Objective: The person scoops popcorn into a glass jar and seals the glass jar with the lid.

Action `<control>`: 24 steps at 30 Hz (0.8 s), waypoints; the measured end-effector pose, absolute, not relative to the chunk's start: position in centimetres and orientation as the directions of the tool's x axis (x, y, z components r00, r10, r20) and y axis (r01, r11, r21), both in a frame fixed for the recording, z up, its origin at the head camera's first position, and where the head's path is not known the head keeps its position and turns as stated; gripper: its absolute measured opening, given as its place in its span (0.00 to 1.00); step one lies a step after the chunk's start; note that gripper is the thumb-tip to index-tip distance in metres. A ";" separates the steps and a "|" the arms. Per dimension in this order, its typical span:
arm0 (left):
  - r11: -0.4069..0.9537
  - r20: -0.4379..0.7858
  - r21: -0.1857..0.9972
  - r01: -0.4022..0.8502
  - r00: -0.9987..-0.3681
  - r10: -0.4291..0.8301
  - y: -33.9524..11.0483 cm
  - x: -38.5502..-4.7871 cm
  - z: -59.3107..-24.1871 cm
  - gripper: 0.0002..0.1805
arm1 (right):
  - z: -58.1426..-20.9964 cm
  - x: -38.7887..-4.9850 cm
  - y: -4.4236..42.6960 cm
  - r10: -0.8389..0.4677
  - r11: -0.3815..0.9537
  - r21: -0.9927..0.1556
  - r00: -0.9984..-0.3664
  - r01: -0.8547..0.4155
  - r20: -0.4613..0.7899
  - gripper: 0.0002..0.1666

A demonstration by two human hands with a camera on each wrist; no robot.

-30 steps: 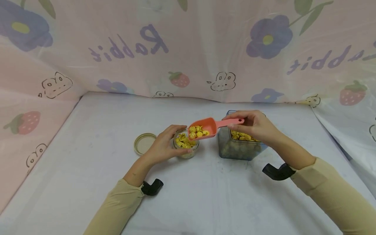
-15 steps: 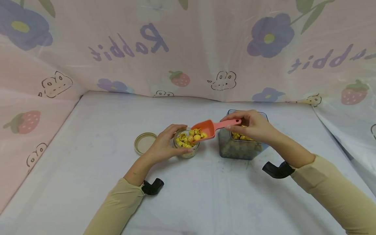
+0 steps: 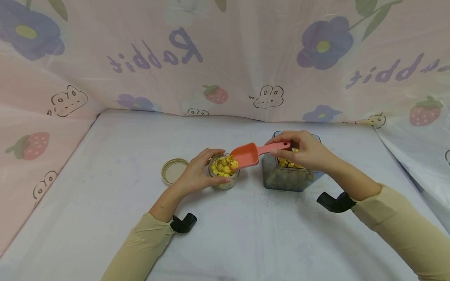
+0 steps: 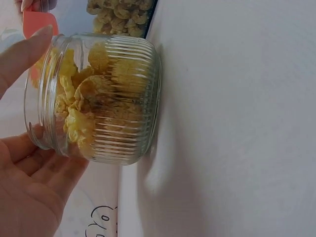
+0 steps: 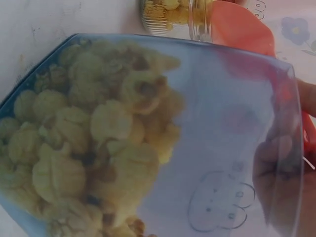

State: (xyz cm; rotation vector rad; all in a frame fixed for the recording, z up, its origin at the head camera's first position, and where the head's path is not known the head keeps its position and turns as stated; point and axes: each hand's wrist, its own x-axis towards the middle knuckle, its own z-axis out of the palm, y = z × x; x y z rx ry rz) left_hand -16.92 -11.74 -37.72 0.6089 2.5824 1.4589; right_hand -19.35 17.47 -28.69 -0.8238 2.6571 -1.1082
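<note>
Left hand [image 3: 198,173] holds the glass jar [image 3: 224,185] around its upper part, thumb on the near side and fingers on the far side, the grip spread to the jar's width. Jar stands upright on the white counter [image 3: 228,234], mouth uncovered; the left wrist view shows ribbed lower walls with yellow popcorn [image 4: 81,98] behind the glass, and in the head view pieces reach up to the mouth. Right hand [image 3: 306,150] pinches the handle of the orange-pink scoop [image 3: 246,155], thumb against fingers, grip narrow. Scoop is tilted toward the jar, its front lip at the right side of the mouth; a few pieces sit at that lip, and the rest of the scoop's visible inner surface is bare. Whether lip and rim touch, cannot tell. Bluish clear bin [image 3: 283,181] stands on the counter to the right of the jar, a gap between them, partly hidden by the right hand in the head view. Right wrist view: popcorn heaped inside the bin, its surface sloping; the hand shows through the clear wall. A round lid [image 3: 174,171] lies flat to the left of the jar, just beside the left hand. Behind: pale pink printed cloth [image 3: 228,47] with flowers, strawberries and rabbit faces.
</note>
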 end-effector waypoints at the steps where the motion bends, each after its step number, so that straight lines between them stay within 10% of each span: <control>1: 0.455 0.096 0.843 0.287 -0.913 0.397 -11.7 -16.9 -37.7 0.43 | -28.6 -19.3 17.5 -0.541 0.577 -0.691 -0.838 -0.435 0.076 0.12; 24: 0.445 0.087 0.855 0.268 -0.919 0.385 -11.7 -16.9 -37.8 0.43 | -28.4 -19.0 18.5 -0.520 0.548 -0.692 -0.839 -0.470 0.158 0.13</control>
